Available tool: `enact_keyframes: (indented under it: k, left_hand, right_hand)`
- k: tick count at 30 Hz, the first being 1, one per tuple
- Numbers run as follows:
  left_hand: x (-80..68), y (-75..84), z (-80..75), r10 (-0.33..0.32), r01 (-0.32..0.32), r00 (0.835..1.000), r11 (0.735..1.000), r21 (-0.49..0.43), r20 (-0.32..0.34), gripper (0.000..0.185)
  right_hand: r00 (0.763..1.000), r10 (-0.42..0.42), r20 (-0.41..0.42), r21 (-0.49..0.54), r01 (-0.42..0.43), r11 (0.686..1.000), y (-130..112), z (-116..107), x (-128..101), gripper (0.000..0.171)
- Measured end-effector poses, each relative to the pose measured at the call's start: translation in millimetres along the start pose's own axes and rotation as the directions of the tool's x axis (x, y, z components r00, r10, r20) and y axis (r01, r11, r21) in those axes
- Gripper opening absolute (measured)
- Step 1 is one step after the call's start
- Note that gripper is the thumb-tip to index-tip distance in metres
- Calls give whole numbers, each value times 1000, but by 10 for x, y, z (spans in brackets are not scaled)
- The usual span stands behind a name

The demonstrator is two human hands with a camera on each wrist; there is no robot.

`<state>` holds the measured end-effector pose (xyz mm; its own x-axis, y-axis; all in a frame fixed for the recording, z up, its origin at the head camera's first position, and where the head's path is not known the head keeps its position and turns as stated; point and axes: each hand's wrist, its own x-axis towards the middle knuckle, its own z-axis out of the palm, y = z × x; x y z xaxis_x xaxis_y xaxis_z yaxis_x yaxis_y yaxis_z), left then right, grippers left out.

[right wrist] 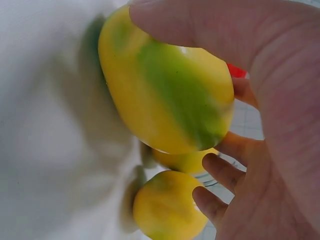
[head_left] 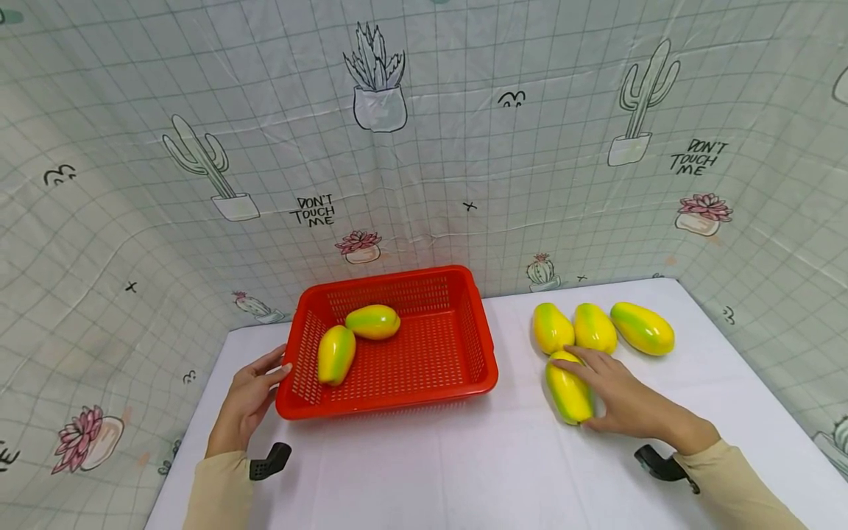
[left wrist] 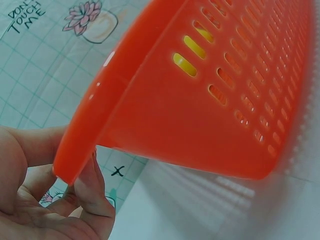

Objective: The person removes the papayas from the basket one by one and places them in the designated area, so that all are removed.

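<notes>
A red slotted basket (head_left: 391, 401) stands on the white table (head_left: 430, 471), with two yellow-green fruits (head_left: 336, 355) (head_left: 373, 322) inside. My left hand (head_left: 265, 375) holds its left front corner. In the left wrist view the thumb lies over the basket's rim (left wrist: 80, 155) and a finger (left wrist: 95, 190) curls beneath it. To the right of the basket, my right hand (head_left: 616, 397) wraps around another yellow-green fruit (head_left: 563, 390) lying on the table. The right wrist view shows thumb and fingers around that fruit (right wrist: 165, 95).
Three more yellow-green fruits (head_left: 552, 327) (head_left: 594, 327) (head_left: 642, 328) lie in a row just behind the right hand. A cactus-print cloth (head_left: 424, 147) walls the table at the back and both sides. Bare tabletop stretches in front of the basket.
</notes>
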<state>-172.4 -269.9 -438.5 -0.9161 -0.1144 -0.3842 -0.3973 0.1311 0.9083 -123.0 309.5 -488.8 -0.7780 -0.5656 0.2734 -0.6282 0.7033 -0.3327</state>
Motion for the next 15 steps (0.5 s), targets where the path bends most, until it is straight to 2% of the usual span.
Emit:
enact_keyframes:
  k: [9,15]
  left_hand:
    - [-2,14,4,-11,11,1000,1000,-7,-4,62]
    - [-5,27,15,-15,15,1000,1000,-4,-10,62]
  right_hand:
    - [1000,-16,14,-5,16,1000,-19,-58,45,102]
    - [999,16,43,16,-17,1000,-50,-157,127,96]
